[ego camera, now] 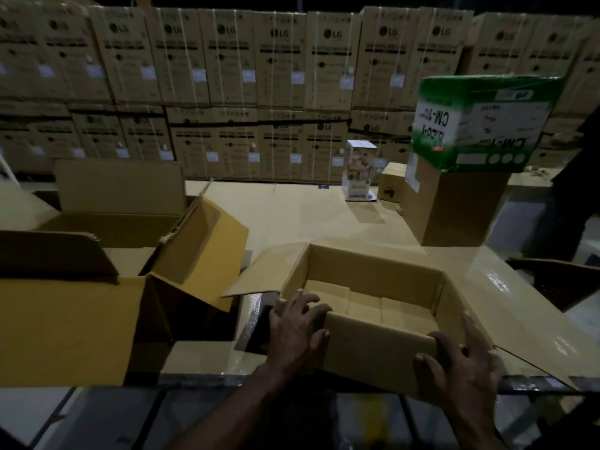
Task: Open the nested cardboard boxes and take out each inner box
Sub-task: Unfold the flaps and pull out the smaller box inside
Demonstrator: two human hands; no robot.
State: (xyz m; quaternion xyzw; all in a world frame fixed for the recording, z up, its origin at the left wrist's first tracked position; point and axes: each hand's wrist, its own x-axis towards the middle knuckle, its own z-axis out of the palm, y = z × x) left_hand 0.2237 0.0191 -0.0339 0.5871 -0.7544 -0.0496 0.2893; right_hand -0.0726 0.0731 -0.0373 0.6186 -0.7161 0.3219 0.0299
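Head view shows the left hand (297, 323) and right hand (461, 362) gripping the near corners of the small open box (373, 339) on the table (292, 216), beside the big open box (74, 319). It looks empty, so next may be setting it aside.

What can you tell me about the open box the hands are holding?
The box is plain brown cardboard, low and rectangular, sitting upright on the cardboard-covered table. Its top flaps are folded outward, so the inside shows; it looks empty, with only the bottom flaps visible. The left hand grips its near-left corner, fingers curled over the rim. The right hand holds the near-right corner. A bigger open box stands to its left.
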